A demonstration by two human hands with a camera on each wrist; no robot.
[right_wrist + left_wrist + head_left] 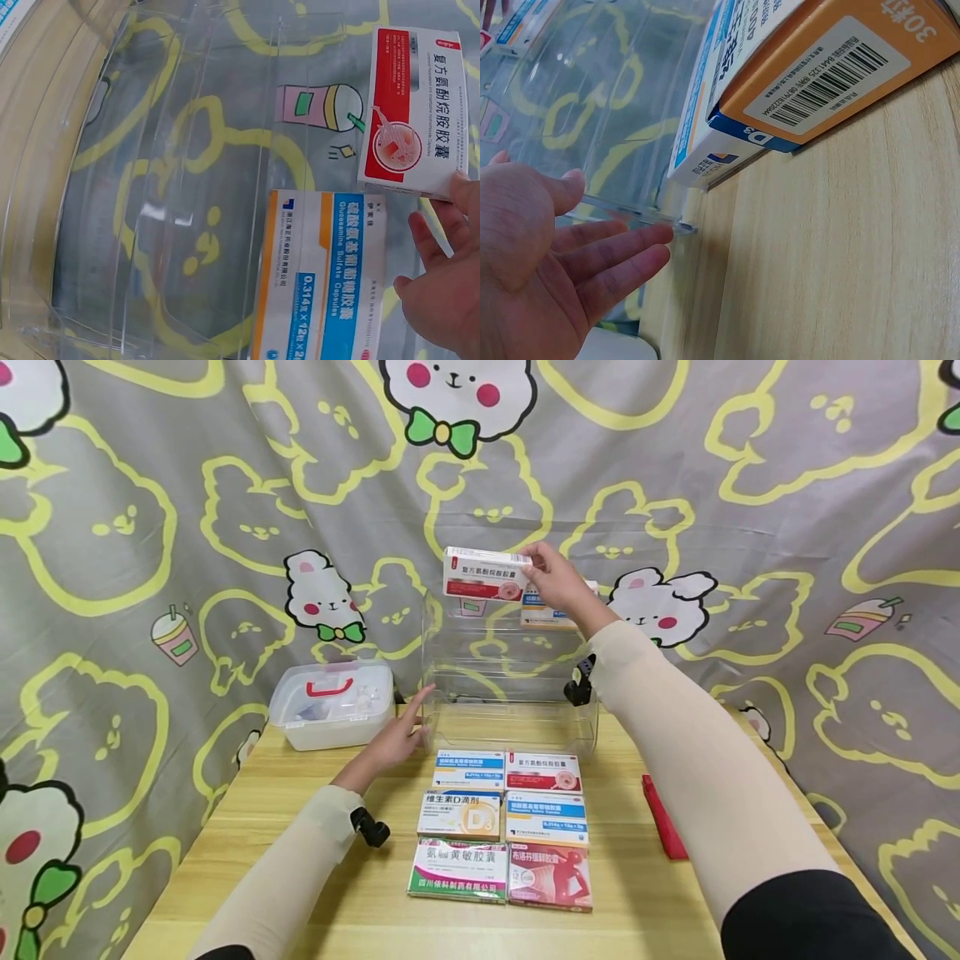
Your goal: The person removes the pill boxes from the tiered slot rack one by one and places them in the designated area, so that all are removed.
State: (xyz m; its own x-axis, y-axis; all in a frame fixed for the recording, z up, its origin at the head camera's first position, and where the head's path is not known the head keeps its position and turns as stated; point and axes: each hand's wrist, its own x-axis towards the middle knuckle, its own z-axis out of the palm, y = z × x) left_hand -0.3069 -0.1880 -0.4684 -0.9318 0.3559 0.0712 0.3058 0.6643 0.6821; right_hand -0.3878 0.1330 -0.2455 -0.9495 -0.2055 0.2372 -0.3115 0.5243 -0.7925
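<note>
My right hand (558, 581) pinches one end of a red-and-white medicine box (480, 575), held up at the top tier of a clear acrylic display rack (517, 727). Just beneath that hand, a blue-and-white medicine box (546, 617) stands on the top tier at the right; the right wrist view shows its printed front (322, 277). My left hand (396, 742) is at the rack's lower left side with fingers extended and nothing held. In the left wrist view those fingers (622, 259) lie by the rack's edge; whether they touch it I cannot tell.
Several medicine boxes lie in two columns before the rack, among them a vitamin D box (459, 814) and a pink box (550, 877). A lidded plastic case (333, 706) with a red handle stands left. A red object (663, 818) lies right. Patterned cloth (360, 510) hangs behind.
</note>
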